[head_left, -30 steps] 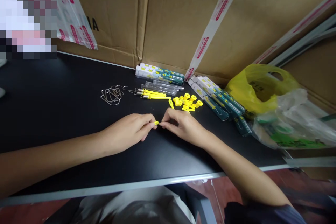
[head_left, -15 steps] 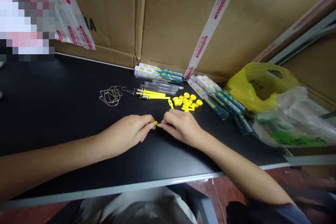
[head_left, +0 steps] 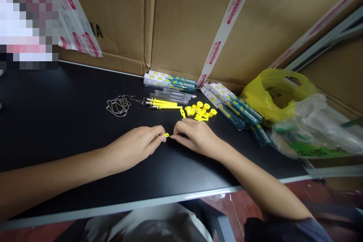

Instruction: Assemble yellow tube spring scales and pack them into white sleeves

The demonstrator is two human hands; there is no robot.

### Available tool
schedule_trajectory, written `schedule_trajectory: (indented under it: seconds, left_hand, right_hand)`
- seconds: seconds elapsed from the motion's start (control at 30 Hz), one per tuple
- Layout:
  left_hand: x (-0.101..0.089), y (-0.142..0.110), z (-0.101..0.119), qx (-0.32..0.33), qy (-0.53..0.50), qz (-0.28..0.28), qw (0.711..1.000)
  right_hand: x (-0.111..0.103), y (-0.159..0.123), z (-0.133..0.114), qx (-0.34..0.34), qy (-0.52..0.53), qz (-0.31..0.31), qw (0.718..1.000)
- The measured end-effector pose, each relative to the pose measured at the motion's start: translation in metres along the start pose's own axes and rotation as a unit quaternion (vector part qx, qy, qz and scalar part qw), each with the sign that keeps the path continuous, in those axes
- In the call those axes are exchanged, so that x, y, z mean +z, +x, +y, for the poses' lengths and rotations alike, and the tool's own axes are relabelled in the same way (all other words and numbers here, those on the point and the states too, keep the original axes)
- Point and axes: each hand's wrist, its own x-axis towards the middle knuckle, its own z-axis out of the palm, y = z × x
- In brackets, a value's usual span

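Observation:
Over the middle of the black table, my left hand (head_left: 140,141) pinches a small yellow plastic piece (head_left: 166,135) whose end pokes out past the fingertips. Facing it, my right hand (head_left: 196,135) is closed in a pinch on a thin metal wire (head_left: 171,135) that reaches to the yellow piece. Most of the wire is hidden by the fingers. Just beyond my right hand lies a pile of yellow plastic caps and small parts (head_left: 200,111). Left of the pile rest yellow rods with metal springs (head_left: 167,103), and behind them clear plastic tubes (head_left: 170,96).
Several bent wire hooks (head_left: 117,106) lie tangled at the left. Printed boxes (head_left: 170,82) stand at the back, with more boxes (head_left: 234,107) to the right. A yellow plastic bag (head_left: 255,92) and a clear bag (head_left: 317,132) take up the right end, before large cardboard (head_left: 184,26).
The thin wire between my fingertips shows more clearly now, and the yellow piece has shifted slightly left. Both hands otherwise keep nearly the same place; the view has moved a little.

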Motion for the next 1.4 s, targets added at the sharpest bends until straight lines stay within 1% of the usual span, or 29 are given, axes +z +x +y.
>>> schedule_trajectory:
  seconds: [0.23,0.43,0.57,0.8,1.0,1.13,1.3,1.4]
  left_hand:
    - [0.000,-0.001,0.000,-0.001,-0.017,0.010,1.000]
    - [0.001,0.001,0.004,-0.016,0.025,0.023,0.999]
    - [0.002,0.002,0.006,-0.020,0.039,0.029,0.999]
    - [0.001,0.000,0.007,-0.023,0.035,0.024,0.999]
    - [-0.002,0.000,0.007,-0.017,0.023,0.015,0.999]
    - [-0.002,0.000,0.006,-0.014,0.022,0.017,1.000]
    - [-0.002,0.000,0.006,-0.012,0.033,0.014,0.999]
    - [-0.001,0.001,0.006,-0.012,0.042,0.016,0.999]
  right_hand:
    - [0.012,-0.002,-0.003,0.041,0.033,0.047,0.997]
    - [0.018,-0.002,-0.006,0.050,0.035,0.092,0.994]
    - [0.021,-0.002,-0.009,0.065,0.042,0.106,0.991]
    - [0.021,-0.001,-0.009,0.094,0.050,0.101,0.989]
    - [0.012,0.000,-0.004,0.064,0.012,0.062,0.996]
    - [0.009,0.000,-0.004,0.050,-0.001,0.045,0.998]
    - [0.011,0.001,-0.006,0.052,0.021,0.039,0.998]
    - [0.015,0.001,-0.007,0.065,0.049,0.051,0.995]
